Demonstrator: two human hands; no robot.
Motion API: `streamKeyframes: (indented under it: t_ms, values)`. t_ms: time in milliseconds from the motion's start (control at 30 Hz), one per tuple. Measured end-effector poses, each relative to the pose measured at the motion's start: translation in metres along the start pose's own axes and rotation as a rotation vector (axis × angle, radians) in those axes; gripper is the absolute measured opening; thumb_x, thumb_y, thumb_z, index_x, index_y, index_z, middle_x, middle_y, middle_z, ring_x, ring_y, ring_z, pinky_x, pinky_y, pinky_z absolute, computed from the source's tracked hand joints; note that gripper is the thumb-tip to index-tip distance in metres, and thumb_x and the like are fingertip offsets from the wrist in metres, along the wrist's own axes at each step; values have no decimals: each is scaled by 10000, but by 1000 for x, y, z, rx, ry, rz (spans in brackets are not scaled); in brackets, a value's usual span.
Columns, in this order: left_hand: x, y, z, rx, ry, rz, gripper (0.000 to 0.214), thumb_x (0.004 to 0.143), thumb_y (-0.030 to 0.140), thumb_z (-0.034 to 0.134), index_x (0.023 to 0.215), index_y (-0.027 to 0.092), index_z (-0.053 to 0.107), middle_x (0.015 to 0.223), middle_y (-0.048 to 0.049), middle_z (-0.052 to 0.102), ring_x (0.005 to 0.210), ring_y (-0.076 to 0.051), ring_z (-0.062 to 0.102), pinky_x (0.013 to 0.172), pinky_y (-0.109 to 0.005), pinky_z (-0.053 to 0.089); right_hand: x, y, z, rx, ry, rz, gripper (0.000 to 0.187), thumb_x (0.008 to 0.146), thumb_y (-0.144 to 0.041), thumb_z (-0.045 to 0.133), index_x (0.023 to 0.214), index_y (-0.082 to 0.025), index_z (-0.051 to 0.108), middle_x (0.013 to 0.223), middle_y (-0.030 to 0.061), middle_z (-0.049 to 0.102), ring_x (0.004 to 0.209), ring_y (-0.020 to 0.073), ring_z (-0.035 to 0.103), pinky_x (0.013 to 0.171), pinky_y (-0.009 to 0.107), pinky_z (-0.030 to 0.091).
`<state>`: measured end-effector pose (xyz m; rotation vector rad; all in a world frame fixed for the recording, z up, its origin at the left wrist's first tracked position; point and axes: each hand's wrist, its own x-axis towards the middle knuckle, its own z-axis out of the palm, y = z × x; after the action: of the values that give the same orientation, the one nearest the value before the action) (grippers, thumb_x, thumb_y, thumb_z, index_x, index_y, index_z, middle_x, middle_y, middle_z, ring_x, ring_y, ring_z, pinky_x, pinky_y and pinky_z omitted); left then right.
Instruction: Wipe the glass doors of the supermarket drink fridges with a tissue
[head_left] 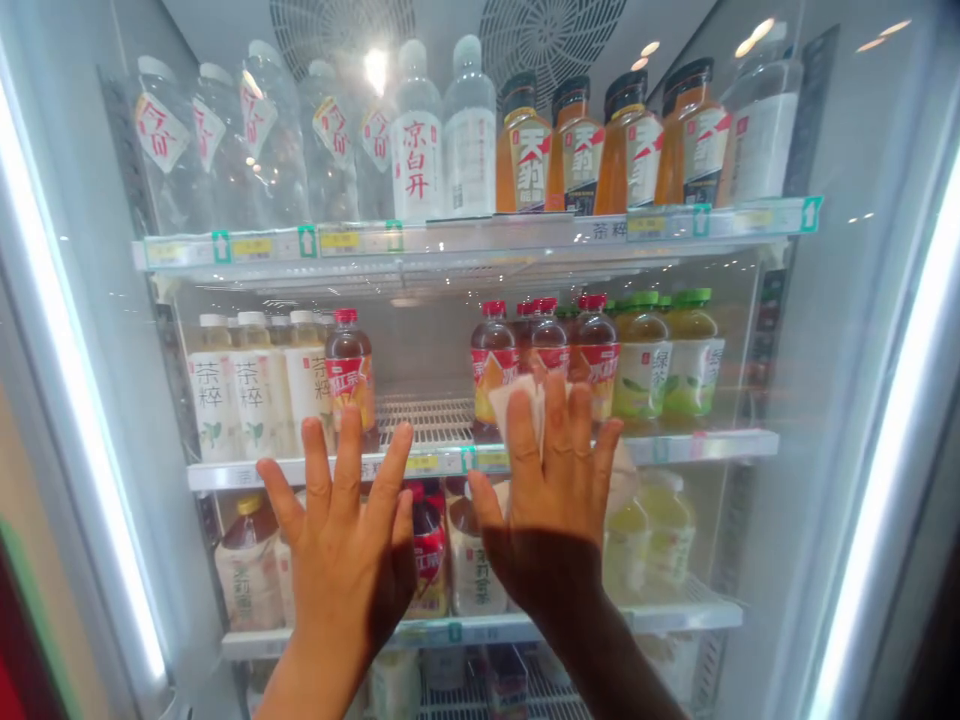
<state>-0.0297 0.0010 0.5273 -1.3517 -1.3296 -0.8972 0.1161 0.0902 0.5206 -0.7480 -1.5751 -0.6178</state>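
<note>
My left hand (349, 540) is spread flat with its fingers apart, palm forward, seemingly against the clear glass in front of a lit drinks fridge; nothing is in it. To its right, my right hand (551, 500) lies flat over a white tissue (504, 412), holding it against the glass. The tissue shows at the index finger and around the palm; the rest is hidden. Behind the hands, a red-capped tea bottle (349, 360) and several more like it (596, 345) stand on the middle shelf.
Water bottles (416, 140) and amber bottles with black caps (577, 150) fill the upper shelf (487, 235). Green-capped bottles (691, 350) and white-labelled bottles (210, 385) flank the middle row. Further bottles (251, 565) stand lower down. Light strips (892, 430) run along both sides.
</note>
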Motion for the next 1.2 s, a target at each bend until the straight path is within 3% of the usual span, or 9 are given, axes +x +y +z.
streamKeyframes:
  t_ms: [133,233,333,433,567,800,933,1200]
  values:
    - [-2,-30,-8,5,4,8,852,920,130,587,1618,366,159,1722,23,22,1605,-277,-19,1275,-618,-82,3,-34,9,-1,-5,-40,794,1014,-413,480,1657,-157,89,1690,192,240,1592,374,128,1232,713,171]
    - [-3,-53,-15,19,12,19,831,938,127,568,1616,373,155,1724,44,-13,1604,-252,-47,1275,-597,-98,19,-55,15,6,3,-37,802,1008,-409,484,1656,-156,85,1697,184,223,1597,368,93,1237,718,134]
    - [-7,-75,-21,20,9,16,825,950,131,555,1617,376,136,1725,42,-26,1603,-253,-61,1273,-607,-91,17,-79,22,-2,10,-3,816,1000,-399,499,1655,-147,83,1702,183,205,1597,367,98,1237,709,162]
    - [-14,-94,-24,-10,4,14,828,950,137,556,1615,389,131,1727,34,-4,1602,-284,-41,1263,-651,-71,8,-105,29,-16,4,-10,837,983,-369,537,1652,-128,96,1699,193,211,1594,365,124,1241,683,202]
    - [-20,-114,-28,-49,2,5,868,930,134,585,1611,412,124,1728,-1,45,1596,-350,9,1234,-731,-32,22,-127,36,-9,-5,-41,806,1000,-378,484,1652,-127,80,1706,180,204,1602,351,80,1250,673,160]
    - [-22,-138,-34,-60,-2,4,868,942,140,561,1617,392,78,1728,-5,16,1596,-359,11,1238,-725,-30,15,-160,47,-11,7,-29,743,1013,-342,465,1643,-118,141,1692,184,247,1609,318,39,1270,626,135]
    - [-25,-148,-34,-71,0,6,820,959,148,536,1622,375,109,1728,11,4,1599,-324,-19,1256,-681,-56,30,-174,52,-10,7,-66,678,1024,-317,417,1635,-138,182,1691,154,270,1610,302,43,1271,632,105]
    - [-33,-150,-28,-108,16,-72,812,977,137,503,1631,349,72,1730,-19,70,1604,-294,15,1286,-632,-19,26,-187,54,-18,-47,-102,642,1012,-263,432,1616,-149,250,1700,116,261,1612,263,-41,1297,563,64]
